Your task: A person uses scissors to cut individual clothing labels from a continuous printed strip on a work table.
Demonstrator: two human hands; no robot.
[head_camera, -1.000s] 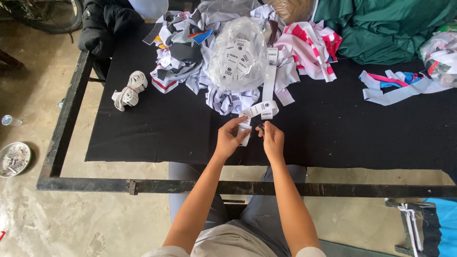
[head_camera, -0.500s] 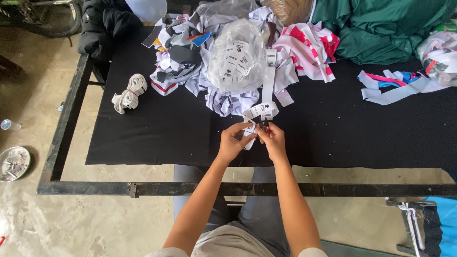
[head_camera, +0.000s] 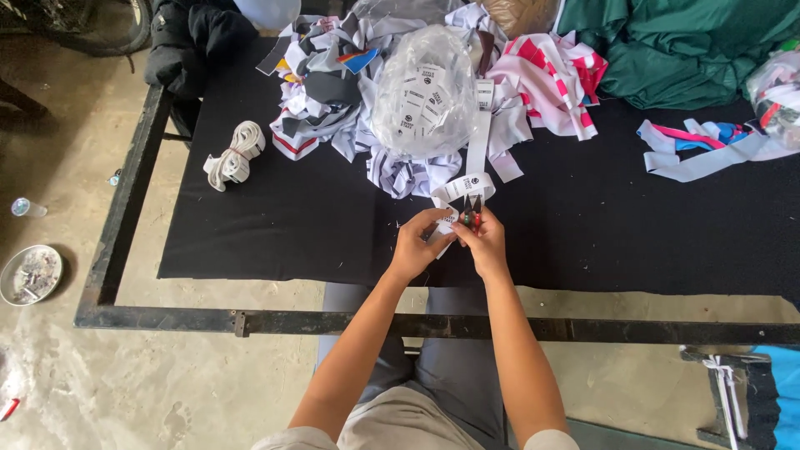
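A long white strip of printed labels (head_camera: 477, 142) runs down from the fabric pile to my hands. My left hand (head_camera: 417, 243) pinches the strip's lower end, a single label. My right hand (head_camera: 485, 242) grips small thread snips (head_camera: 472, 210) with the blades against the strip just above my fingers. Both hands hover close together over the black table cloth (head_camera: 275, 233) near its front edge. A clear plastic bag full of cut labels (head_camera: 423, 100) lies just behind the strip.
Fabric scraps (head_camera: 325, 92) pile up at the back, pink-striped cloth (head_camera: 554, 79) and green cloth (head_camera: 675, 46) to the right. A rolled white band (head_camera: 235, 155) lies left. Ribbons (head_camera: 708, 146) sit far right. A metal frame (head_camera: 250, 321) edges the table; a dish (head_camera: 30, 273) rests on the floor.
My hands have drawn closer together on the label strip, and the snips now sit at the strip. The view has shifted slightly.
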